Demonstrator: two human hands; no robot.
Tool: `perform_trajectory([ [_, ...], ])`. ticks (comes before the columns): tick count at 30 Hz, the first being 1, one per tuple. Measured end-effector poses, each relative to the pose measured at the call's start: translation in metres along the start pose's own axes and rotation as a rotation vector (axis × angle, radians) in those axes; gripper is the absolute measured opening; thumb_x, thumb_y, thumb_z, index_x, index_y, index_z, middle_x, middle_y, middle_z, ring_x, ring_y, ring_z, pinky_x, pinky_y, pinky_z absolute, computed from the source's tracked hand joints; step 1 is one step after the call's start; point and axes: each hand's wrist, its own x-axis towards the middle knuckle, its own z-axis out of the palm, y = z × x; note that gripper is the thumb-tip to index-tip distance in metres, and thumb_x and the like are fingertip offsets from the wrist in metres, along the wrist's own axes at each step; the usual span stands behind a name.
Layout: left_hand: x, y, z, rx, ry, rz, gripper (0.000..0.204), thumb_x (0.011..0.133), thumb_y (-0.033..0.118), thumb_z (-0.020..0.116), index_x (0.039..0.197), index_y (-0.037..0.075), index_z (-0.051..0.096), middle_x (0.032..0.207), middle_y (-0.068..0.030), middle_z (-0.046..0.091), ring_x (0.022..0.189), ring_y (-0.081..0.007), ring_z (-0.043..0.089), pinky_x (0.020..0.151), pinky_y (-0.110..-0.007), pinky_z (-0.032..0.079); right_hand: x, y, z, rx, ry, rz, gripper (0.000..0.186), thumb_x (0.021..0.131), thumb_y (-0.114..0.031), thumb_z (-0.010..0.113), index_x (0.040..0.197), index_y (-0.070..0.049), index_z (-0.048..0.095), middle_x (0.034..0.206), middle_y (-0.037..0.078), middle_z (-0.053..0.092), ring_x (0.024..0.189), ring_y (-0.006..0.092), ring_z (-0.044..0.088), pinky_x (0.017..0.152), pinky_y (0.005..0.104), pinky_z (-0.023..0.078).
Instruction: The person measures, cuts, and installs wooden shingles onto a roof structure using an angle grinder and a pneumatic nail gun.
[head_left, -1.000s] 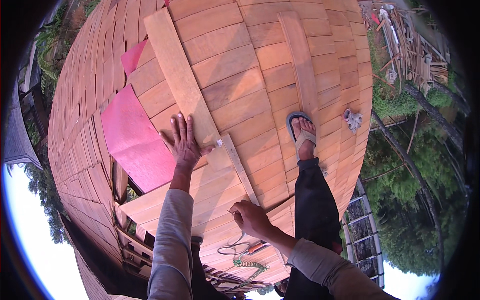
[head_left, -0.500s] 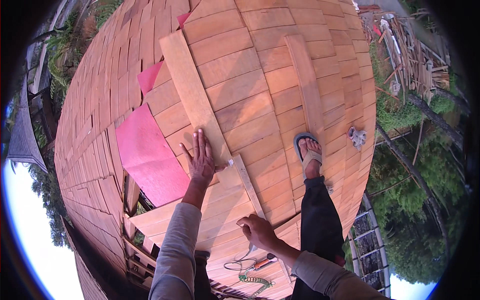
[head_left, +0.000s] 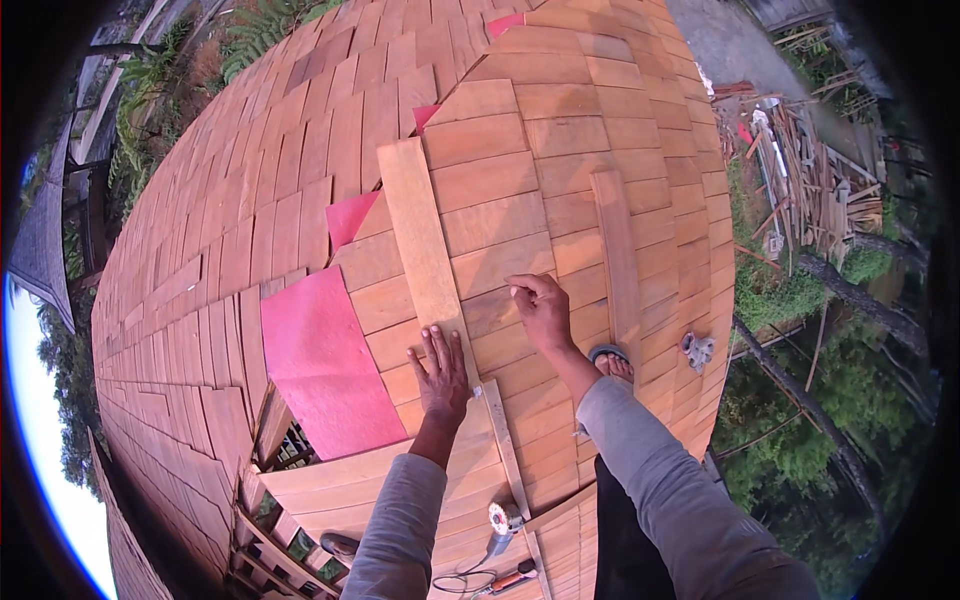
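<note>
My left hand [head_left: 441, 378] lies with fingers spread on the lower end of a long pale wooden board [head_left: 420, 225], which rests slantwise on the roof's wooden shingles [head_left: 490, 215]. To the right of that board, my right hand [head_left: 543, 312] is raised over the shingles with thumb and fingers pinched together. Whatever the pinch holds, if anything, is too small to make out. A narrow wooden strip [head_left: 506, 450] runs down from the board's lower end. Left of my left hand, a pink-red underlay sheet [head_left: 325, 365] shows between the shingle courses.
A second loose board [head_left: 616, 245] lies to the right, above my sandalled foot [head_left: 612, 363]. Grey crumpled cloth [head_left: 698, 349] sits near the right roof edge. Below are a round-ended tool [head_left: 504, 517] and an orange-and-black tool [head_left: 515, 576] with a cable. Gaps open onto roof framing [head_left: 290, 445].
My right hand has moved up from the lower end of the narrow strip to beside the long board, still pinched. My left hand stays on the board. The view has shifted.
</note>
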Motion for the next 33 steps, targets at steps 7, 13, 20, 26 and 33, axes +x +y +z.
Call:
perform_trajectory([
  [7,0.003,0.003,-0.011,-0.075,-0.049,0.024,0.078,0.097,0.016,0.059,0.164,0.002,0.021,0.168,-0.0318,0.009,0.157,-0.0509,0.006,0.120,-0.075,0.010,0.183,-0.036,0.072,-0.227,0.097,-0.130,0.010,0.091,-0.018,0.070,0.097,-0.014,0.076,0.093,0.014,0.071,0.092,0.0339,0.070,0.081,0.0474,0.057],
  [13,0.000,-0.002,0.000,-0.035,0.011,0.020,0.076,0.098,0.014,0.058,0.164,0.001,0.022,0.168,-0.0320,0.009,0.157,-0.0510,0.007,0.120,-0.076,0.011,0.219,-0.056,0.114,-0.194,0.089,-0.173,0.010,0.090,-0.019,0.069,0.093,-0.013,0.076,0.095,0.015,0.072,0.095,0.0360,0.070,0.083,0.0484,0.057],
  [20,-0.002,-0.006,-0.001,-0.017,0.018,0.023,0.075,0.097,0.015,0.057,0.163,0.002,0.024,0.168,-0.0330,0.011,0.157,-0.0506,0.009,0.120,-0.075,0.011,0.241,-0.075,0.130,-0.298,0.071,-0.289,0.007,0.088,-0.015,0.070,0.086,-0.011,0.076,0.097,0.016,0.073,0.096,0.0375,0.069,0.086,0.0482,0.057],
  [26,0.001,0.000,0.003,-0.031,0.059,0.040,0.076,0.096,0.015,0.057,0.163,0.002,0.023,0.168,-0.0329,0.010,0.157,-0.0504,0.008,0.121,-0.075,0.010,0.258,-0.092,0.125,-0.572,-0.128,-0.283,0.014,0.087,-0.007,0.063,0.094,-0.010,0.074,0.107,0.015,0.072,0.101,0.0377,0.069,0.089,0.0479,0.057],
  [33,-0.001,-0.003,-0.007,-0.064,-0.007,0.023,0.070,0.100,0.016,0.053,0.163,0.003,0.024,0.169,-0.0290,0.011,0.158,-0.0466,0.008,0.121,-0.074,0.012,0.166,-0.072,0.109,-0.689,-0.328,-0.282,0.017,0.089,-0.002,0.059,0.101,-0.004,0.071,0.111,0.021,0.068,0.103,0.0389,0.069,0.090,0.0470,0.058],
])
